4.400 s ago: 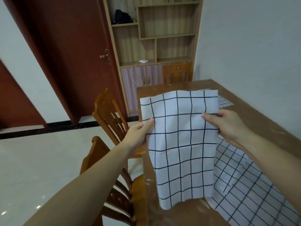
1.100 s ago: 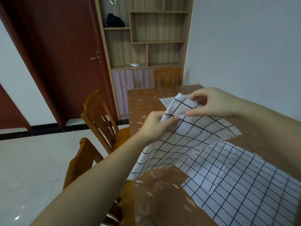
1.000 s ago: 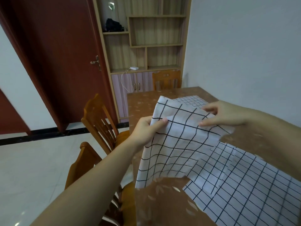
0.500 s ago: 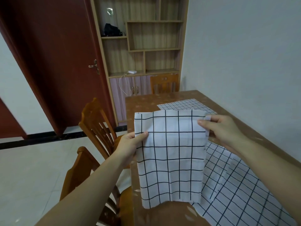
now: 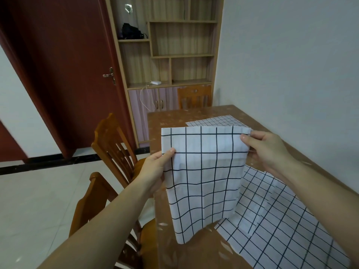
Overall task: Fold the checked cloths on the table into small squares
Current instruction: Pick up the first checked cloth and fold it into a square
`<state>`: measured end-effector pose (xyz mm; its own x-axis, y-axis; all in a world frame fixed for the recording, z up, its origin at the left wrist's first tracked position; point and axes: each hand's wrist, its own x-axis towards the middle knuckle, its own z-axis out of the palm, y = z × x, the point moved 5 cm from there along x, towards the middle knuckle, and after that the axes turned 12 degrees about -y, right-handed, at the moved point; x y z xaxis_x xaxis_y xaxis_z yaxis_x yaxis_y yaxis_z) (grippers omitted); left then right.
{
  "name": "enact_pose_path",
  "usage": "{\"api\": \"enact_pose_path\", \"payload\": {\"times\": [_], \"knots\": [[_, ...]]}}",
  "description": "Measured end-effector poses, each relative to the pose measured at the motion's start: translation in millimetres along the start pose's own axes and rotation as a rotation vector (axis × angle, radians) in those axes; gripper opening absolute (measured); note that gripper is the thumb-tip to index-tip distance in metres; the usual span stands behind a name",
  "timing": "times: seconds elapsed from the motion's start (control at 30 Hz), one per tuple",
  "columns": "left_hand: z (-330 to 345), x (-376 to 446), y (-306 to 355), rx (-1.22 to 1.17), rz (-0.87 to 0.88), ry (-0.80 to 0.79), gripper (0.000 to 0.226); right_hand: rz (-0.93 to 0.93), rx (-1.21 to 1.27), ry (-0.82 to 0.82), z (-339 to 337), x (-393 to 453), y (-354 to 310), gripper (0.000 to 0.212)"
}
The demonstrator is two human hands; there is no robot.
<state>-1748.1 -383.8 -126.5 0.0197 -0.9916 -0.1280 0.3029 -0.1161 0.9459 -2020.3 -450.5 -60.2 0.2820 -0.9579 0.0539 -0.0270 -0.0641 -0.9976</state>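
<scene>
Nearest, at five o'clock, a large white cloth with a fine black check (image 5: 287,226) lies spread flat on the brown patterned table (image 5: 196,249), reaching the lower right corner of the view; it is not yet folded. Two wooden chairs (image 5: 108,152) stand at the table's left edge, around eight o'clock.

Above the table's near part hangs a white cloth with a wide black grid (image 5: 204,181), already doubled, held up like a page with its lower edge brushing or just clear of the tabletop. The left hand (image 5: 155,169) pinches its left edge at nine o'clock of the panel, thumb on the front face and fingers behind. The right hand (image 5: 266,150) grips the upper right corner at two o'clock, thumb in front, fingers curled closed behind the layers.

A second ago this cloth was slack and slanted between the hands, its upper edge bunched; half a second ago it was pulled square, and now it hangs flatter and more taut, corners aligned at the top. That suggests one fold is finished and squared, so the next step is likely another fold to bring it to a small square.

Farther off, at one o'clock, another fine-checked cloth (image 5: 215,121) lies flat on the table. Beyond stand a third chair (image 5: 194,96), a wooden shelf unit (image 5: 174,55) and a dark red door (image 5: 64,74).
</scene>
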Motion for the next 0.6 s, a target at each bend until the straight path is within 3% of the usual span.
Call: {"api": "enact_pose_path", "payload": {"times": [0.6], "knots": [[5.2,-3.2,3.1,0.004,0.01,0.027,0.032,-0.014,0.019,0.025,0.3,-0.9,-9.4,0.021]]}}
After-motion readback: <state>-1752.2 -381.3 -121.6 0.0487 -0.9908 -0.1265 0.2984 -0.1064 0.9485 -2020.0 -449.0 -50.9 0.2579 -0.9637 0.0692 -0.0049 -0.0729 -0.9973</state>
